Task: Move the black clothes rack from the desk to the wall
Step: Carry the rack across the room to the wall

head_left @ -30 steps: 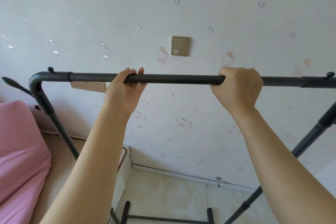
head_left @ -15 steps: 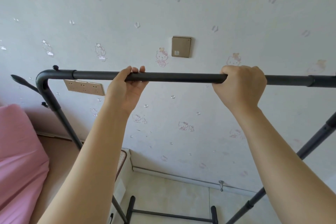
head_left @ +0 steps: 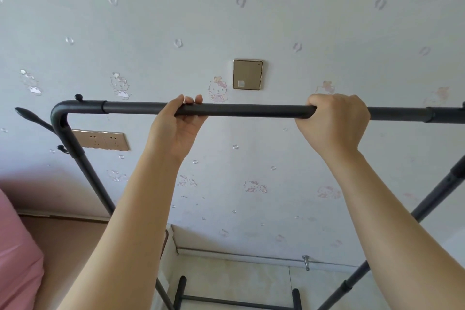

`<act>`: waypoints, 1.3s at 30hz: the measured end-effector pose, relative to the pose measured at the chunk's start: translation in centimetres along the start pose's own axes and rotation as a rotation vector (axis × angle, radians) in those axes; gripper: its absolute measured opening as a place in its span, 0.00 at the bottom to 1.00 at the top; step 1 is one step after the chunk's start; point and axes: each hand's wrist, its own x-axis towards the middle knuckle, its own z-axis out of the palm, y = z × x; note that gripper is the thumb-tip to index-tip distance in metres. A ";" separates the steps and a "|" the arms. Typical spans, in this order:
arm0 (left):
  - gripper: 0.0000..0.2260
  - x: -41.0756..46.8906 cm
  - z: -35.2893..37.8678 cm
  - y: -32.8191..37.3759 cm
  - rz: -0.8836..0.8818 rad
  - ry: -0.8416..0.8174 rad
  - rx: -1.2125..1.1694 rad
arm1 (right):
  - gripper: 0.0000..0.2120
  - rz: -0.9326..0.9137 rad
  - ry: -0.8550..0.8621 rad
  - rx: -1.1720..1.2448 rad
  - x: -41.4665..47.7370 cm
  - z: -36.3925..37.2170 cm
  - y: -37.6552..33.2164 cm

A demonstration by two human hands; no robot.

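The black clothes rack [head_left: 251, 110] stands right in front of me, its top bar running level across the view. My left hand [head_left: 177, 128] grips the bar from below, left of centre, fingers curled over it. My right hand [head_left: 334, 123] is wrapped over the bar right of centre. The rack's left upright drops from a curved corner, its right upright slants down at the right edge, and its base bars show on the floor at the bottom. Behind the rack is the pale wall [head_left: 276, 20] with cartoon cat decals.
A gold switch plate [head_left: 247, 74] and a double socket [head_left: 103, 140] sit on the wall. Pink bedding [head_left: 17, 259] fills the lower left, beside a beige surface. A metal door stop [head_left: 306, 261] stands on the tiled floor by the skirting.
The rack's left corner has shifted right in view and the bedding has slid further toward the left edge. Both hands keep the same grip on the bar.
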 end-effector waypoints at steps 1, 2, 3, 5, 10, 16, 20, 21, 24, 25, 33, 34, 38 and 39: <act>0.08 0.5 -0.1 0.1 -0.002 0.000 -0.003 | 0.14 0.002 -0.002 -0.006 0.2 0.3 -0.1; 0.07 0.9 -0.2 0.1 -0.003 -0.001 -0.007 | 0.14 0.004 -0.005 -0.011 0.3 0.5 -0.3; 0.07 1.4 -0.3 0.2 -0.007 -0.002 -0.010 | 0.14 0.006 -0.003 -0.018 0.5 0.9 -0.4; 0.07 2.2 -0.5 0.3 -0.011 -0.005 -0.011 | 0.13 0.015 -0.004 -0.023 0.9 1.5 -0.6; 0.06 4.2 -0.8 0.9 -0.014 0.002 -0.021 | 0.15 -0.004 0.026 -0.001 1.8 2.9 -1.3; 0.08 6.0 -1.1 1.0 -0.006 0.005 -0.010 | 0.14 -0.003 0.043 -0.007 2.7 4.6 -1.6; 0.07 6.9 -1.2 1.1 -0.007 0.003 -0.013 | 0.11 -0.007 0.090 -0.015 3.0 5.5 -1.6; 0.07 7.2 -1.2 1.2 -0.011 0.002 -0.015 | 0.10 -0.009 0.106 -0.015 3.2 5.8 -1.6; 0.07 7.8 -1.2 1.3 -0.014 0.006 -0.018 | 0.10 -0.026 0.144 -0.014 3.5 6.8 -1.5; 0.08 8.5 -1.5 1.9 -0.012 0.004 -0.029 | 0.09 -0.039 0.164 -0.014 4.1 7.8 -2.1; 0.07 9.0 -1.9 1.9 0.010 -0.010 0.000 | 0.12 -0.109 0.280 0.025 4.1 8.8 -2.1; 0.08 9.0 -1.9 1.8 0.013 -0.018 0.008 | 0.13 -0.121 0.296 0.029 4.1 8.8 -2.0; 0.08 9.1 -2.0 1.3 0.031 -0.050 0.029 | 0.17 -0.155 0.334 0.038 4.2 8.9 -1.7; 0.08 9.1 -2.1 1.2 0.036 -0.051 0.033 | 0.17 -0.162 0.339 0.042 4.2 9.1 -1.7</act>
